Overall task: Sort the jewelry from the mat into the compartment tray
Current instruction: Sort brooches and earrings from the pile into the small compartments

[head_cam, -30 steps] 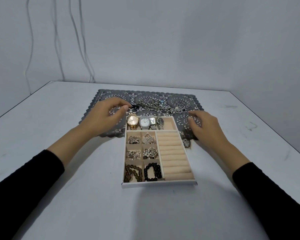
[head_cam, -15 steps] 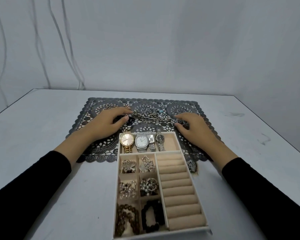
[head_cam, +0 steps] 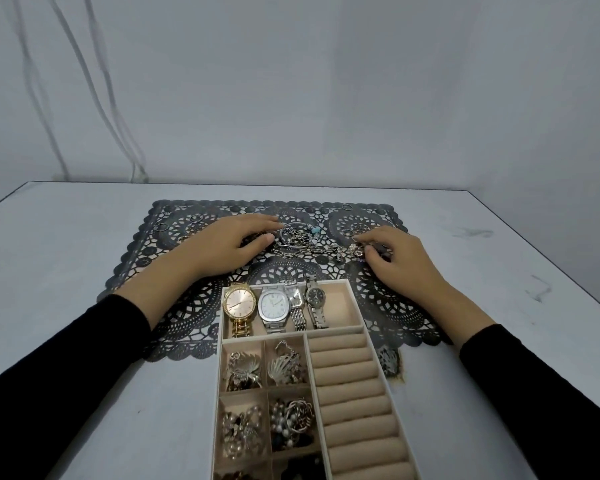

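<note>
Grey walls back a pale table [head_cam: 66,271] where a dark lace mat [head_cam: 378,299] lies. On it, the left hand [head_cam: 222,247] rests loosely curled, fingertips touching a tangle of chains and bracelets [head_cam: 302,240]; the right hand [head_cam: 395,258] pinches that tangle's beaded end. Whether either grips firmly is unclear. Nearer, the compartment tray [head_cam: 355,306], cut off below, holds four watches [head_cam: 274,306] and brooches [head_cam: 267,368].

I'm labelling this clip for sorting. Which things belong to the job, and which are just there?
Job: lace mat; chain pile; loose rings; compartment tray; left hand; right hand.
Just there: table; wall cables.
</note>
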Tool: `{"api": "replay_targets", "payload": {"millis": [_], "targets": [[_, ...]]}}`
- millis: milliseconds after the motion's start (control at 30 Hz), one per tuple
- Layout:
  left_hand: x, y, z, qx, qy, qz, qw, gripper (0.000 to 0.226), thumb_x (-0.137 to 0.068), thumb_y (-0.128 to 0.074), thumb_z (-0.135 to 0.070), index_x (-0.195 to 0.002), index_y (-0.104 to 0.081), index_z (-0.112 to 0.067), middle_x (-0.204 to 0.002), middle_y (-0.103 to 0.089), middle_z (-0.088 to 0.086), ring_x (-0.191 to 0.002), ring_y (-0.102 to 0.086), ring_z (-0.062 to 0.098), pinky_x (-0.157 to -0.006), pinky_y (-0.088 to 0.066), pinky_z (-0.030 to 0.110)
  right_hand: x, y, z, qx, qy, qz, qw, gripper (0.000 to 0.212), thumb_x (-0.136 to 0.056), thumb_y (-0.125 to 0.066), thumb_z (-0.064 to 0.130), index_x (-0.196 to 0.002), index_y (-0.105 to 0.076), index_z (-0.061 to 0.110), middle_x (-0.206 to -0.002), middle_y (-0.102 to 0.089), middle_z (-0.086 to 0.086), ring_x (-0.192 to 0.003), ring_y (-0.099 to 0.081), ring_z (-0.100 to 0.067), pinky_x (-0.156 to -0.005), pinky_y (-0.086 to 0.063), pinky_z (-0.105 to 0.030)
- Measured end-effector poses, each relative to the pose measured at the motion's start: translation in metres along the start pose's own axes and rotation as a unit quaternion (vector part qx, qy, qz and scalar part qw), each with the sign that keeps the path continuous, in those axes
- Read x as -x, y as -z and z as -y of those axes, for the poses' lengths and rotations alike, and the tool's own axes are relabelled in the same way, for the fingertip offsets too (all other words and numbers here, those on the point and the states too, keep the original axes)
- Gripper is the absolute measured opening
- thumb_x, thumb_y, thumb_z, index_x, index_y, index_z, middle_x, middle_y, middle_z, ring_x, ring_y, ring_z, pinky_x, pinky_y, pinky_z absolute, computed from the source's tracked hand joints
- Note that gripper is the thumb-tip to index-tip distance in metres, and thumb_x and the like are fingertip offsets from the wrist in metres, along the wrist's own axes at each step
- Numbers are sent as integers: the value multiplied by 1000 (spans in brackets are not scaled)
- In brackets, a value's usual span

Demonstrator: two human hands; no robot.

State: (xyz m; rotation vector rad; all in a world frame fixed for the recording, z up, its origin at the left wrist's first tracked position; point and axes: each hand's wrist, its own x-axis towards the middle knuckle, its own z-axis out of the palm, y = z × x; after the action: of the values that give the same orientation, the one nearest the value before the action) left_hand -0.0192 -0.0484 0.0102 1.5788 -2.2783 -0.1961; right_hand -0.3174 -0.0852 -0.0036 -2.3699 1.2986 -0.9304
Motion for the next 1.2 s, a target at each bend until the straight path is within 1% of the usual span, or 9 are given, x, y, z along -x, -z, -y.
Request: {"api": "replay_targets", "payload": {"millis": [133,267,400,533,600,700,867,967,1200], "targets": [[-9,-5,1,-1,-12,25,1000,40,-101,-41,-39,-139,-49,-32,-148,-43,-13,-135,-40,6,-114,-29,32,-1,0,-7,-6,9,15,1000,20,-89,-62,15,-106,-72,18,-105,-66,7,-98,-57,-5,-85,-38,-8],[-12,-8,5,2,-16,36,999,39,-100,-43,-39,-139,-50,-34,-147,-44,-13,-134,-41,6,-114,-31,35,-4,0,-7,-11,17,16,1000,16,-89,-64,15,-102,-72,18,-100,-66,6,-95,-59,-9,-85,-44,-19],[-12,-6,6,-7,-15,17,1000,38,-100,-43,-38,-136,-54,-32,-143,-49,-12,-132,-45,8,-112,-35,36,-5,1,-7,-27,0,13,1000,13,-88,-64,11,-97,-72,17,-97,-67,7,-94,-59,-7,-80,-39,-5],[-16,-5,2,-24,-27,4,999,36,-101,-44,-36,-134,-56,-27,-143,-50,-9,-130,-47,11,-110,-38,40,-7,2,-7,-43,-24,14,999,13,-87,-65,11,-96,-71,19,-95,-68,6,-93,-61,-9,-82,-43,-12],[-21,-6,-2,-23,-40,2,999,37,-101,-44,-36,-134,-56,-26,-143,-50,-8,-130,-47,11,-110,-36,37,-8,2,-7,-46,-27,22,998,18,-87,-66,13,-103,-71,20,-97,-68,7,-94,-61,-7,-85,-45,-16],[-31,-9,-10,-6,-68,10,998,40,-98,-43,-44,-133,-57,-28,-142,-50,-10,-129,-47,9,-108,-38,34,-11,3,-7,-36,-16,53,998,22,-88,-66,17,-109,-71,21,-100,-65,8,-94,-57,-4,-83,-40,-7],[-47,-15,-21,8,-106,31,994,43,-95,-43,-50,-132,-58,-32,-143,-49,-15,-131,-45,3,-109,-37,30,-18,1,-7,-20,-15,67,997,9,-87,-66,19,-94,-72,19,-93,-63,8,-90,-57,-6,-79,-41,-15],[-56,-18,-25,6,-117,36,992,37,-98,-49,-43,-131,-59,-32,-143,-49,-14,-130,-45,3,-110,-34,30,-22,1,-7,-28,-23,76,996,3,-87,-67,20,-89,-67,20,-90,-62,12,-90,-57,-5,-79,-41,-18],[-74,-24,-31,-3,-152,55,987,36,-97,-52,-42,-130,-60,-30,-137,-54,-17,-126,-48,1,-107,-36,24,-24,7,-13,-120,-63,35,990,8,-87,-66,14,-91,-62,18,-87,-63,8,-82,-58,-6,-78,-46,-15]]}}
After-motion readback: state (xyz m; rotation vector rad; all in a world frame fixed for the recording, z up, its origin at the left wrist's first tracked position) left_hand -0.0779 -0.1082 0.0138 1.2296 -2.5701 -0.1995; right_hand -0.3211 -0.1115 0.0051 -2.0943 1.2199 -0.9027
